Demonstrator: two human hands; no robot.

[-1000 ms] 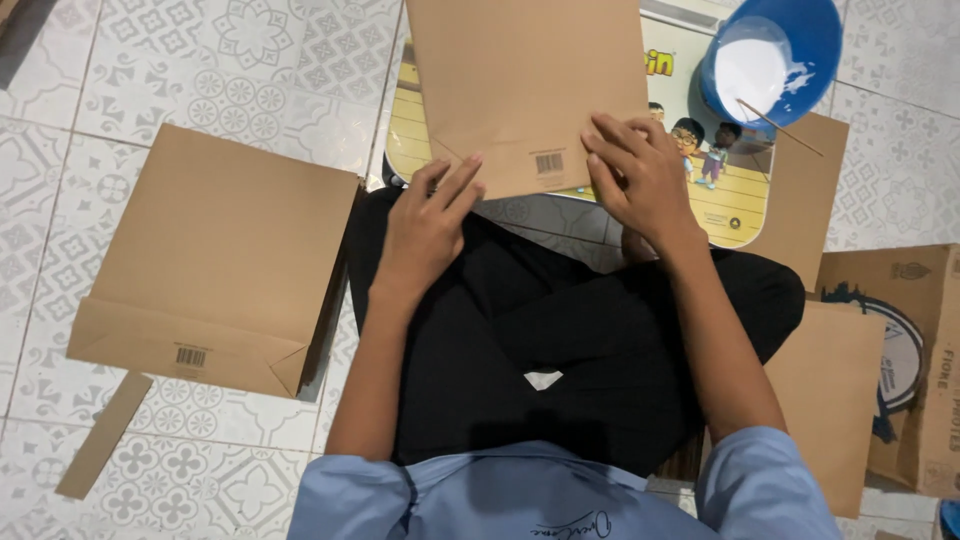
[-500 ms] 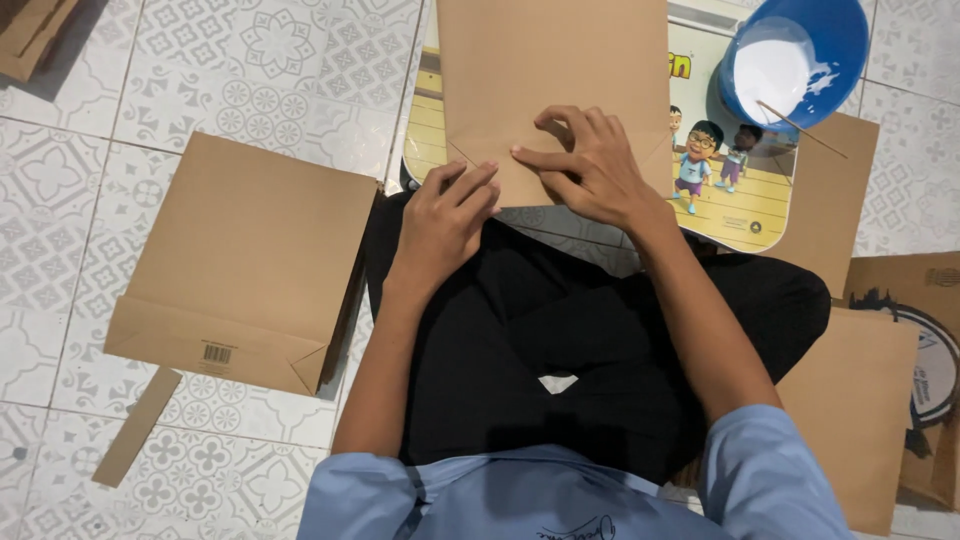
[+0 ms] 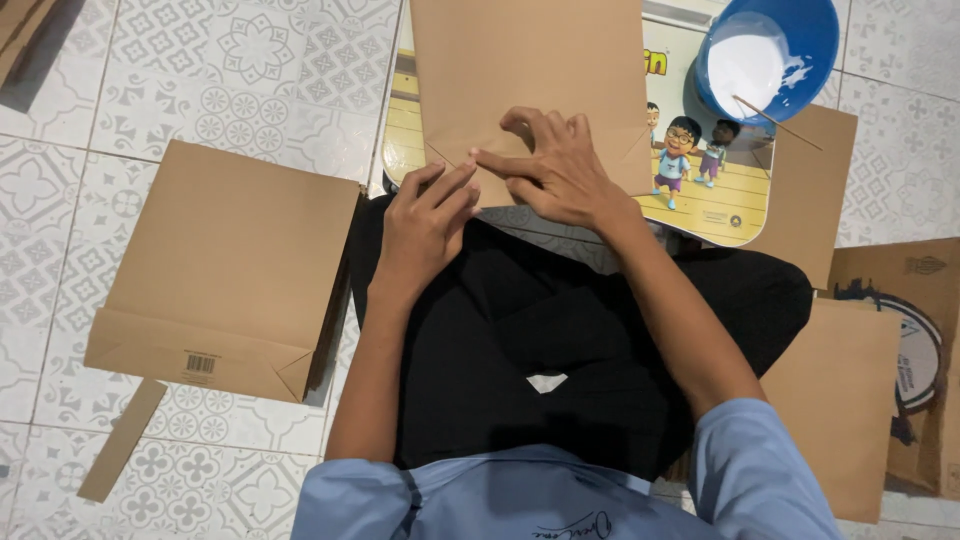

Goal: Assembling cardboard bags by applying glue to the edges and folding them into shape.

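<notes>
Here we press both hands, the left hand (image 3: 425,222) flat and the right hand (image 3: 556,172) with fingers spread, on the bag's (image 3: 530,85) folded near flap, seemingly creasing it; next likely calls for firm rubbing.

Brown paper bag (image 3: 225,270) lies left, barcode label (image 3: 200,364) at bottom; printed cardboard box (image 3: 915,350) right.

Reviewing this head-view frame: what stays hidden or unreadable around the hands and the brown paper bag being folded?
- Paper bag: top cut off by the frame edge.
- Bag's bottom fold: partly covered by the right hand and left hand.
- Cartoon board under the bag: mostly hidden by it.
- Blue bowl: rim cut off at the top; its white contents cannot be identified.
- Barcode on the finished bag: too small.
</notes>
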